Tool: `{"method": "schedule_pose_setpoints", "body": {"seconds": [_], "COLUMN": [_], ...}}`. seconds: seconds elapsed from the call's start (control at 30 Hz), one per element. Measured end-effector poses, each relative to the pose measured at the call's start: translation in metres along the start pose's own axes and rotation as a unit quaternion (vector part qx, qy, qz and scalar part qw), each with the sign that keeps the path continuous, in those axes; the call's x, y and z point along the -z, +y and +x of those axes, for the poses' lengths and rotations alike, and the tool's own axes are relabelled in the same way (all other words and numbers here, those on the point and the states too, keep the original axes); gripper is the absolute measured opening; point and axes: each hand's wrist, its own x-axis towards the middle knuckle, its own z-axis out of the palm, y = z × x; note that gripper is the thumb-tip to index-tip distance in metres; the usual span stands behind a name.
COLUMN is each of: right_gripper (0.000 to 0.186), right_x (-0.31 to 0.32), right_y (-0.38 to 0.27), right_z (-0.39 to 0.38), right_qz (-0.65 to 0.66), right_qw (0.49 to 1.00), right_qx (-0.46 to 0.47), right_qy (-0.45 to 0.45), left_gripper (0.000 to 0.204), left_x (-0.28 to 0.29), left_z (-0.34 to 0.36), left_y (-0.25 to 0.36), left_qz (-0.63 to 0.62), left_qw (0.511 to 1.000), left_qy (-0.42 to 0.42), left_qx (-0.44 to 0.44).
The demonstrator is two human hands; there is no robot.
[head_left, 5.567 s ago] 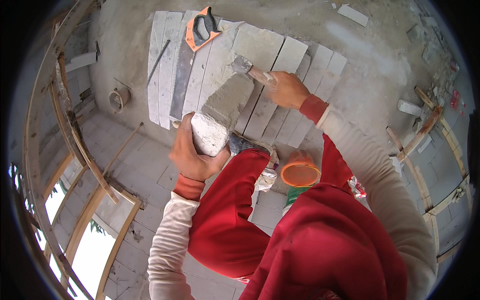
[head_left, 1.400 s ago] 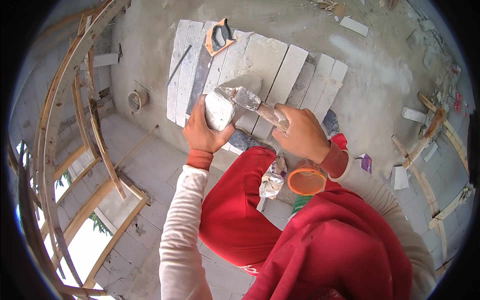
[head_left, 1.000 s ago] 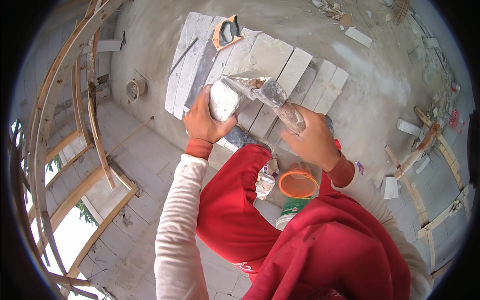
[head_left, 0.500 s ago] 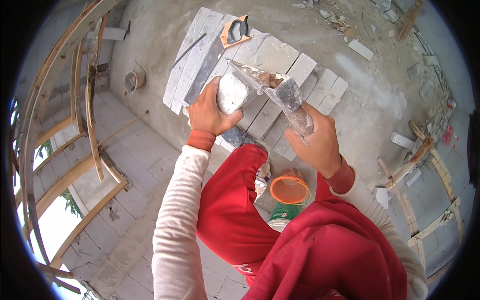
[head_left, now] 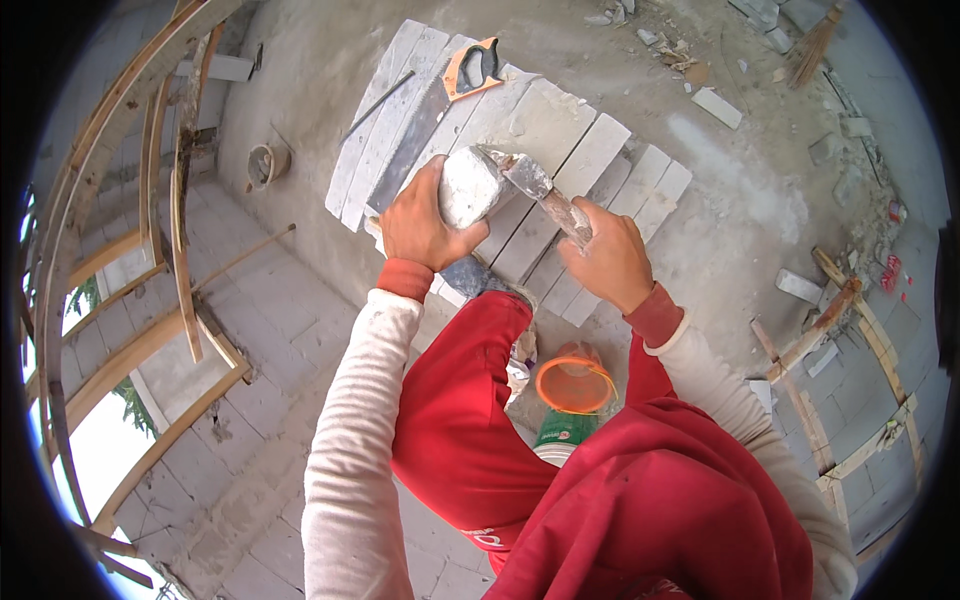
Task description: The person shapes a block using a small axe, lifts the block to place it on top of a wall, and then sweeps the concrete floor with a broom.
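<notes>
My left hand (head_left: 420,215) is closed around a whitish, rough-faced chunk (head_left: 469,188), which looks like a piece of block. On its right, my right hand (head_left: 612,255) grips the wooden handle of a mortar-caked hand tool (head_left: 566,214). The tool has a grey metal head, and its far end meets or overlaps the chunk's upper right edge; its exact kind is unclear. Below both hands lies a row of pale grey blocks (head_left: 545,115). A handsaw (head_left: 472,70) with an orange and black handle rests on them, its blade running toward my left hand. Beside it lies a thin dark rod (head_left: 380,103).
An orange bucket (head_left: 572,384) and a green and white bucket (head_left: 566,430) stand near my legs. Wooden frames (head_left: 185,220) rise at left, with another timber frame (head_left: 815,400) at right. A small pail (head_left: 268,165), rubble (head_left: 680,55) and a broom (head_left: 815,45) lie farther off.
My right hand has moved left and slightly up, bringing the tool's head against or over the chunk. The tool has turned, so less of its head shows. My left hand barely moved.
</notes>
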Motion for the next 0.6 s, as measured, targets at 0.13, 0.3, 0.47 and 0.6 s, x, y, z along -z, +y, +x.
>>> {"method": "schedule_pose_setpoints", "body": {"seconds": [0.13,0.3,0.47,0.6], "right_gripper": [0.028,0.029,0.03,0.03], "right_x": [0.019,0.007,0.03,0.019], "right_y": [-0.012,-0.018,-0.027,-0.023], "right_z": [0.002,-0.002,0.009,-0.003], "right_qz": [0.099,0.105,0.076,0.097], "right_qw": [0.994,0.994,0.997,0.994], "right_qx": [-0.04,-0.014,-0.004,-0.038], "right_qy": [0.003,-0.002,0.004,0.013], "left_gripper": [0.091,0.094,0.089,0.089], "left_x": [0.0,-0.001,-0.001,0.0], "left_z": [-0.002,0.0,-0.006,-0.001], "left_y": [-0.003,-0.001,-0.004,-0.001], "left_qz": [0.001,0.015,0.019,0.011], "left_qw": [1.0,1.0,1.0,1.0], "left_qy": [-0.001,-0.012,0.002,-0.012], "left_qx": [-0.004,-0.002,-0.006,0.015]}}
